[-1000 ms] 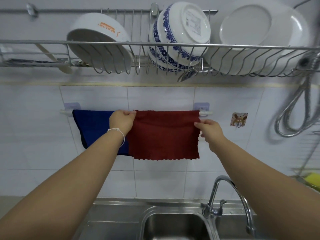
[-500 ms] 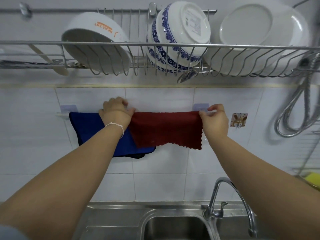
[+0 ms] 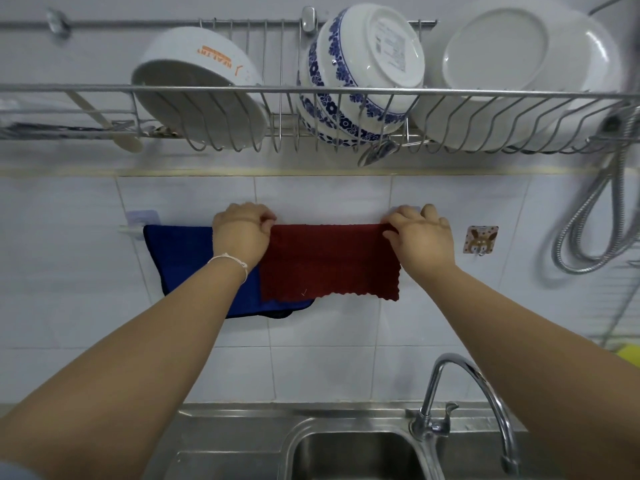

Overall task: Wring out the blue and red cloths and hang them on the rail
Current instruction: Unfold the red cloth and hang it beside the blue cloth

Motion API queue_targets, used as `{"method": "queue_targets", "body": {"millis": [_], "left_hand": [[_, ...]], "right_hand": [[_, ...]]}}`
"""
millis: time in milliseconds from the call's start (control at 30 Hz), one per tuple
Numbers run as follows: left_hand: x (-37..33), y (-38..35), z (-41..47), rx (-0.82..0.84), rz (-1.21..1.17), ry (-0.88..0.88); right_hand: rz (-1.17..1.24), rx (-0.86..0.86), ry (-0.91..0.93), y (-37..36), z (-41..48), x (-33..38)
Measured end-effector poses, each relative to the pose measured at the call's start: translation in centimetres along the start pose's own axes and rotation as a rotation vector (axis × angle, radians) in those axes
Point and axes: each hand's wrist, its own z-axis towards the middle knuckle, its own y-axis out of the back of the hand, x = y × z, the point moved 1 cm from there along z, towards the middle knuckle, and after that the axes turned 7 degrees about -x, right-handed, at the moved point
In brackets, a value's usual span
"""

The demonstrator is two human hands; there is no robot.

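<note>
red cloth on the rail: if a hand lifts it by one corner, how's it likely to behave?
Probably floppy: the red cloth drapes flat over the rail with a wavy hem. Likely light, being thin. It may slide off sideways, since only the left hand and right hand pin it.

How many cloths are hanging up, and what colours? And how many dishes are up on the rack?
Blue cloth: 1
Red cloth: 1
White bowl: 1
Blue-patterned bowl: 1
White plates: at least 1; may be a stack
Total: at least 5 things

Dish rack (image 3: 346,93), bowls (image 3: 363,71), faucet (image 3: 460,393), sink (image 3: 346,455)
</note>
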Motion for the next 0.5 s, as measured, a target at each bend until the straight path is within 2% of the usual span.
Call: {"method": "queue_targets", "body": {"millis": [67, 167, 300, 400, 500], "left_hand": [[0.3, -0.6, -0.7, -0.001, -0.047, -0.083], [1.9, -0.9, -1.3, -0.048, -0.066, -0.095], [3.1, -1.3, -2.0, -0.089, -0.1, -0.03], [3.0, -1.6, -2.6, -0.057, -0.11, -0.046], [2.5, -1.1, -4.0, 0.0, -0.08, -0.061]], "right_hand": [[-0.014, 0.011, 0.009, -0.1, -0.1, -0.3], [-0.087, 0.006, -0.007, -0.2, 0.0, -0.8], [-0.115, 0.016, -0.061, -0.8, -0.1, -0.5], [-0.039, 0.076, -0.177, -0.8, -0.2, -0.1], [0.021, 0.189, -0.216, -0.1, 0.0, 0.1]]}}
